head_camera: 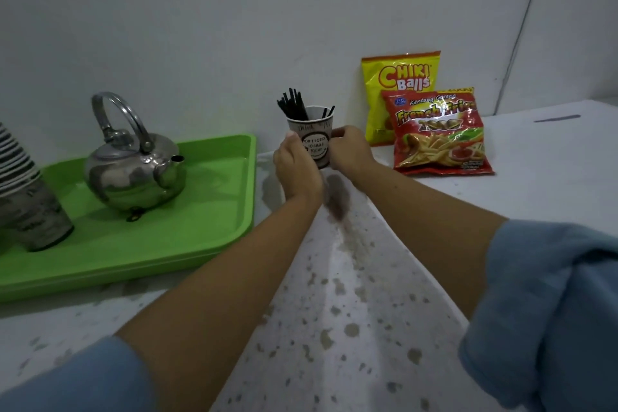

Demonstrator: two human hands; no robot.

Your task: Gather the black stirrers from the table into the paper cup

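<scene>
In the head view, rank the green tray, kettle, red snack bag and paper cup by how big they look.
1. green tray
2. kettle
3. red snack bag; close to the kettle, ranking unsure
4. paper cup, partly covered by both hands

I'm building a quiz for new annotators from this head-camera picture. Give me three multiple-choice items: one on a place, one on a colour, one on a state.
1. Where does the shiny metal kettle stand?
A. on the green plastic tray
B. on the snack bags
C. on the floor

2. What colour is the French fries snack bag?
A. blue
B. red
C. white

3. How is the printed paper cup holding the black stirrers?
A. lying on its side
B. upside down
C. upright, between the left hand and right hand

Answers: 1 A, its base rests on the tray; 2 B, its wrapper is red; 3 C, stirrers stick up from its open top.
</scene>
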